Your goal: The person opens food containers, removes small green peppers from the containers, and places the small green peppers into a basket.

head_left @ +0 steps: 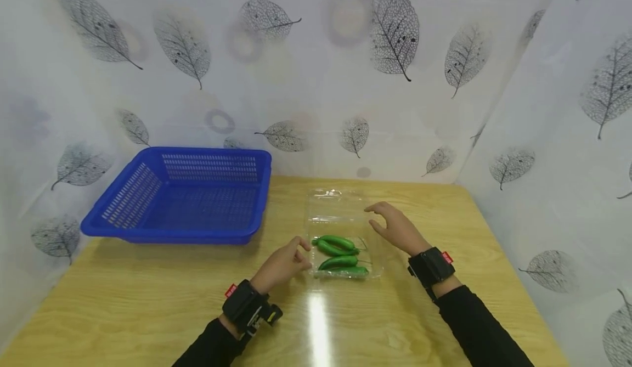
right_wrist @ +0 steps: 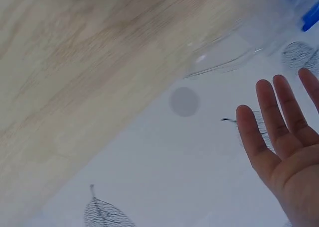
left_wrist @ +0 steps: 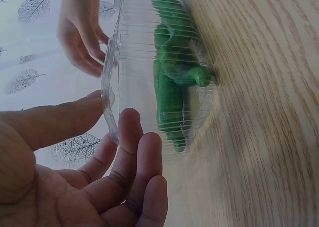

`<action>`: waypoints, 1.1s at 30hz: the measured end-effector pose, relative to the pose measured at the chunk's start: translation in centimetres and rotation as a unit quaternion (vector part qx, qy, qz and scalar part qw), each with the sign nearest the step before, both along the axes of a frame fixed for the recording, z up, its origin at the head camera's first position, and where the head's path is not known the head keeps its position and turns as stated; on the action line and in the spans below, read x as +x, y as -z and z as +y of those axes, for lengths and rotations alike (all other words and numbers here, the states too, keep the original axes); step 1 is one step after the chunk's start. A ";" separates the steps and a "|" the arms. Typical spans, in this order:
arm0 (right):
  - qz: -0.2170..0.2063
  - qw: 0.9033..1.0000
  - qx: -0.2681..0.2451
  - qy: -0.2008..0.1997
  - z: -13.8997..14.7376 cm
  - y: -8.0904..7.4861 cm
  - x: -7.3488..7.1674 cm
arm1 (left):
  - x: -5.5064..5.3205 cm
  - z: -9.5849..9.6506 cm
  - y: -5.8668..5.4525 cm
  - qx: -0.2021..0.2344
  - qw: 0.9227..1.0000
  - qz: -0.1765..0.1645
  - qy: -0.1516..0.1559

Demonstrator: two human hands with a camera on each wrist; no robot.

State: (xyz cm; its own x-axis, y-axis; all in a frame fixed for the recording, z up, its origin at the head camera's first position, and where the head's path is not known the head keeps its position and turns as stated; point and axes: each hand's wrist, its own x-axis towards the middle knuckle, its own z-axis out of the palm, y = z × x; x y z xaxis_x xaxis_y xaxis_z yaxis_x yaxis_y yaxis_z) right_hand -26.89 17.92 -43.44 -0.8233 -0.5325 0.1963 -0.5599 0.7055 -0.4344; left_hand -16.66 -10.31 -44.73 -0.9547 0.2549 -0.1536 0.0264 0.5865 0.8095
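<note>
At the middle of the table [head_left: 148, 306], right of the basket [head_left: 254, 230], the clear box [head_left: 338, 207] lies open, peppers [head_left: 338, 262] in its near half. It looks light, thin and slippery, easily crushed, so best taken by its rim. The left hand [head_left: 282, 265] bends loosely at the left edge, thumb and fingers apart; the right hand [head_left: 396, 230] hovers palm-inward beside the far half, fingers parted, holding nothing.

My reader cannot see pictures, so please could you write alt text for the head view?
A person's left hand and right hand flank an open, clear plastic box of green peppers on a wooden table. A blue basket stands to the left, before a white backdrop printed with leaves.
</note>
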 end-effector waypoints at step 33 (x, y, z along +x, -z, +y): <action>0.062 0.987 -0.011 -0.151 2.3 1.1 8.1 | -3.8 6.3 -1.6 -0.334 0.882 0.278 0.181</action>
State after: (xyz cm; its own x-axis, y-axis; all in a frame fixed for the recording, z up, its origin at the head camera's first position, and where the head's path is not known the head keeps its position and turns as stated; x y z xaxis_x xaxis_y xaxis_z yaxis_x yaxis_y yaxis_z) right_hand -18.75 20.23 -44.54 -0.5964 -0.7445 0.3000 -0.7933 0.4898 -0.3616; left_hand -20.43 -4.02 -43.14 -0.8043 0.5886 0.0820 0.5941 0.7993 0.0902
